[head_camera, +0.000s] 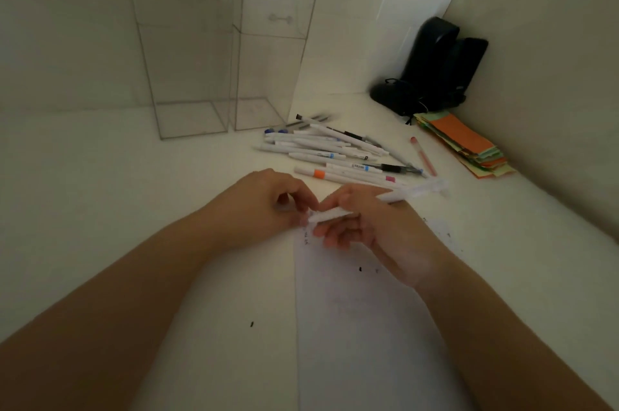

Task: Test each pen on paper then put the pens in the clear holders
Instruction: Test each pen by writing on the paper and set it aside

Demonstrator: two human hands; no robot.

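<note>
My right hand (365, 226) grips a white pen (402, 194) whose far end points up and to the right, over the top edge of a white sheet of paper (361, 327). My left hand (268, 206) pinches the pen's near end, where a white cap (330, 214) sits between both hands. A pile of several white pens (331, 151) lies on the desk just beyond my hands. Two tall clear holders (187, 42) (271, 42) stand side by side at the back, both looking empty. The paper carries a few small ink marks.
A pink pen (423, 156) lies apart, right of the pile. A stack of coloured paper strips (465, 146) sits by the right wall. Black objects (435, 69) stand in the back right corner. The white desk (100, 209) meets walls behind and right.
</note>
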